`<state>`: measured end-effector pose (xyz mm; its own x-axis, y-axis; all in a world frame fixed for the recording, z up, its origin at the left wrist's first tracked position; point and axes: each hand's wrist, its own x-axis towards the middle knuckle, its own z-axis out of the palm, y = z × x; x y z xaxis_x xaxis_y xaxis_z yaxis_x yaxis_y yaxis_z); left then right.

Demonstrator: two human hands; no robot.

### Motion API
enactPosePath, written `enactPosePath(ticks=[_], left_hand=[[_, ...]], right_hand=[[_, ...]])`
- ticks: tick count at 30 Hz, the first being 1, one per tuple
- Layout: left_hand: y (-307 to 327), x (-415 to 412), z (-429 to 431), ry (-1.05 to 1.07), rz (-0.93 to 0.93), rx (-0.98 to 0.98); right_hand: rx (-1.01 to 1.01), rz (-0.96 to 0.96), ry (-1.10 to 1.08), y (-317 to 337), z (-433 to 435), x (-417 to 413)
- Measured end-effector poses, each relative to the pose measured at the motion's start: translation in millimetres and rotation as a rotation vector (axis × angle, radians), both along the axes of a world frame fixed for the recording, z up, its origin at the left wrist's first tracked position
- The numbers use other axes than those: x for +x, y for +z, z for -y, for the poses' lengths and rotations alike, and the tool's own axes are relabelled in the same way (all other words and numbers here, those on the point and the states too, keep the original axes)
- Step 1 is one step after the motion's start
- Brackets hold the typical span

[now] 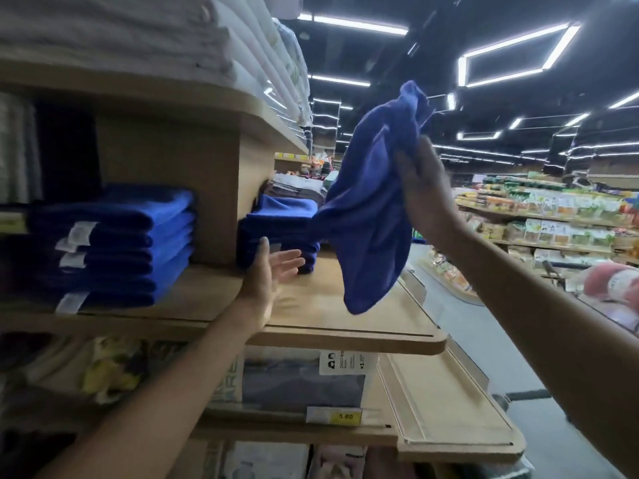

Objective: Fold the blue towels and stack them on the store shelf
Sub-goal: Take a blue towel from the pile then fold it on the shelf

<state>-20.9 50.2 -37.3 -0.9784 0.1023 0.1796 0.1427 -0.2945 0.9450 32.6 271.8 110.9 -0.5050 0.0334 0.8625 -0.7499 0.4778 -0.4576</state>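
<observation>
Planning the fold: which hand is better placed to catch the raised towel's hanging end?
Left. The left hand is open and empty, low over the shelf near the blue towel's hanging end; the right hand grips its upper part.

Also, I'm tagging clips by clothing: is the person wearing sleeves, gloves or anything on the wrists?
No. The left forearm and right forearm are bare to the frame edge, no sleeve in view. The left hand and right hand are ungloved, and no watch, bracelet or ring shows, though blur could hide one.
</observation>
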Motion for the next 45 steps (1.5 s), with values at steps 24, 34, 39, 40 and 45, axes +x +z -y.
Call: enactPosePath(ticks=[24,34,39,40,45], left_hand=[[-8.9,12.9,10.1,-0.164,-0.313,-0.534],[-15.7,2.4,17.5,-0.110,-0.258,-0.264],[-16.3,-2.1,18.8,-0.007,-0.229,-0.252],[-14.5,-0.9,18.8,-0.028,-0.212,-0.237],[-11.5,-12.3,13.1,0.031,-0.027,-0.086]], right_hand=[[-0.829,0.502,-0.010,-159.6,-22.5,-38.6],[-0.022,-0.010,-0.096,-151.0,23.8,12.3],[0.535,0.127,-0.353,-157.5,71.2,22.2],[0.510,0.142,-0.314,-157.7,75.7,20.5],[-0.060,0.731,0.810,-147.5,44.1,10.1]])
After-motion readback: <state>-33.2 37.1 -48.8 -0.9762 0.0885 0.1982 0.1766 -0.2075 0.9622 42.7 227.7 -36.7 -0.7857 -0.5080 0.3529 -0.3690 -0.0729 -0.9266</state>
